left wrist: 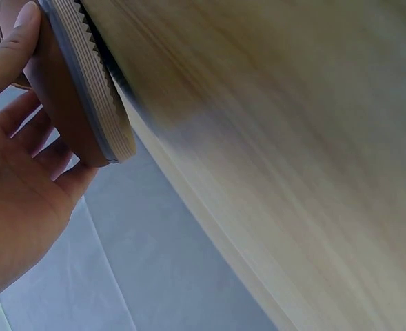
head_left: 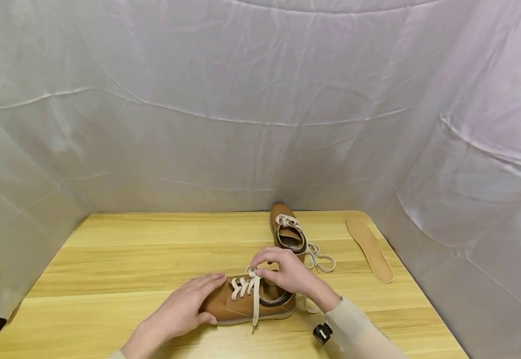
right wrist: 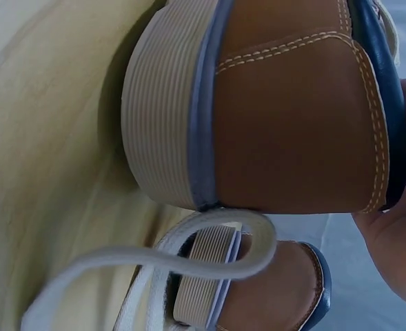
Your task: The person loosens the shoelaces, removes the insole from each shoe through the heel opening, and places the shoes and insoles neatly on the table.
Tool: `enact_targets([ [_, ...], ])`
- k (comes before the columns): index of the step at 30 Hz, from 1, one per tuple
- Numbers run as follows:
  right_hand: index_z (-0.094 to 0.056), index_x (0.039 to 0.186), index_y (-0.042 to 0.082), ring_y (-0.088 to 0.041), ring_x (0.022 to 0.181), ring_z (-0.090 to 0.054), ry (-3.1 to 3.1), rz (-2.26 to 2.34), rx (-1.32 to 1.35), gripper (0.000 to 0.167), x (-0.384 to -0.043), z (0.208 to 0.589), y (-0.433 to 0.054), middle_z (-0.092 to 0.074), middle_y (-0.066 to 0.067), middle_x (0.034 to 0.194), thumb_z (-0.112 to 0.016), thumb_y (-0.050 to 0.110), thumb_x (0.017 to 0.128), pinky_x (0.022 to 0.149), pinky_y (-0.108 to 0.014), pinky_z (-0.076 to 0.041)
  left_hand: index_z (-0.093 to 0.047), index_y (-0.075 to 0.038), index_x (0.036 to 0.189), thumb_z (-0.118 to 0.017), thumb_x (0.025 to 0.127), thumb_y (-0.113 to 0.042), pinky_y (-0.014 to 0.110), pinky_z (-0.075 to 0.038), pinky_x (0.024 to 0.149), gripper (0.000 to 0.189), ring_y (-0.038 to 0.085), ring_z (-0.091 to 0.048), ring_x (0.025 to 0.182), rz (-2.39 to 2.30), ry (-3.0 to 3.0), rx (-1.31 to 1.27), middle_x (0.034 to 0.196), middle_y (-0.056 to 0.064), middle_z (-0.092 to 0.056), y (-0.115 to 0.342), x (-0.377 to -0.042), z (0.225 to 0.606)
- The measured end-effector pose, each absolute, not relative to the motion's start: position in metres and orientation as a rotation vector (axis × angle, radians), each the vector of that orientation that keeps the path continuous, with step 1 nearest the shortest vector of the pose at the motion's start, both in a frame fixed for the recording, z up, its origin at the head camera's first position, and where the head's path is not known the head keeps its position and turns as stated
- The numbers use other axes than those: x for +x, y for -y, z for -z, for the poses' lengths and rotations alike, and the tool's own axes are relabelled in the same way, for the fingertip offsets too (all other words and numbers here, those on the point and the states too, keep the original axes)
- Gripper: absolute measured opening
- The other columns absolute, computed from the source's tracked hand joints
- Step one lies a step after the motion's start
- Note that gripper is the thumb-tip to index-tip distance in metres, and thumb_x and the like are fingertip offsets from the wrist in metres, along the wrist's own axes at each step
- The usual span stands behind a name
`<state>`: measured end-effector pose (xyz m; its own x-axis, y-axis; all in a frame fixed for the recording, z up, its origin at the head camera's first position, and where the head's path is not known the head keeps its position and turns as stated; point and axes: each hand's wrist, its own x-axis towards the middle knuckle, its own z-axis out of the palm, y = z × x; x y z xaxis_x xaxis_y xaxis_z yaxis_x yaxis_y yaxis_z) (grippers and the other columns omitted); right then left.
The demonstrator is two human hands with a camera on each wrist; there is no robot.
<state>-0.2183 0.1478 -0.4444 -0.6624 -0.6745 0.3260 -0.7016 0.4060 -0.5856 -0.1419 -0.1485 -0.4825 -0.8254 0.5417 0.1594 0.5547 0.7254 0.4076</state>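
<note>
A brown leather lace-up shoe (head_left: 217,301) lies on the wooden table, toe to the left and heel to the right. My left hand (head_left: 184,306) holds its toe, thumb on the near side and fingers over the far side. The left wrist view shows that hand (left wrist: 23,186) around the toe and the ridged sole (left wrist: 96,83). Above the shoe's opening, my right hand (head_left: 287,271) pinches the cream shoelace (head_left: 256,299) near the top eyelets. One lace end hangs down the near side. In the right wrist view the heel (right wrist: 292,145) hides most of the right fingers.
Behind stands a second brown shoe (head_left: 280,211), its lace (head_left: 326,264) trailing loosely to the right. A tan insole (head_left: 370,249) lies near the table's right edge. Grey cloth (head_left: 242,149) hangs around the back and sides. A small black device (head_left: 322,332) sits at the right sleeve.
</note>
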Motion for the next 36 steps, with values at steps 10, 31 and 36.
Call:
enact_targets([
  [10, -0.078, 0.107, 0.018, -0.011, 0.111, -0.067, 2.723, -1.05, 1.313, 0.011, -0.218, 0.444, -0.15, -0.074, 0.006, 0.116, -0.071, 0.016, 0.1, 0.101, -0.034, -0.056, -0.047, -0.005, 0.155, -0.09, 0.076, -0.034, 0.062, -0.038, 0.117, 0.094, 0.037, -0.048, 0.143, 0.694, 2.886, -0.921, 0.158, 0.013, -0.049, 0.148, -0.142, 0.483],
  [31, -0.073, 0.101, 0.016, -0.015, 0.1, -0.068, 2.671, -1.362, 1.116, 0.005, -0.215, 0.453, -0.155, -0.074, 0.002, 0.109, -0.069, 0.019, 0.101, 0.082, -0.032, -0.061, -0.048, -0.006, 0.154, -0.09, 0.076, -0.033, 0.062, -0.038, 0.117, 0.093, 0.037, -0.048, 0.143, 0.687, 2.886, -0.925, 0.158, 0.012, -0.049, 0.148, -0.141, 0.484],
  [36, -0.073, 0.101, 0.011, -0.014, 0.086, -0.066, 2.61, -1.467, 0.971, 0.007, -0.215, 0.456, -0.156, -0.074, -0.002, 0.101, -0.067, 0.015, 0.102, 0.074, -0.024, -0.057, -0.048, -0.006, 0.154, -0.091, 0.075, -0.032, 0.061, -0.038, 0.117, 0.094, 0.037, -0.048, 0.143, 0.702, 2.897, -0.905, 0.158, 0.011, -0.049, 0.147, -0.141, 0.482],
])
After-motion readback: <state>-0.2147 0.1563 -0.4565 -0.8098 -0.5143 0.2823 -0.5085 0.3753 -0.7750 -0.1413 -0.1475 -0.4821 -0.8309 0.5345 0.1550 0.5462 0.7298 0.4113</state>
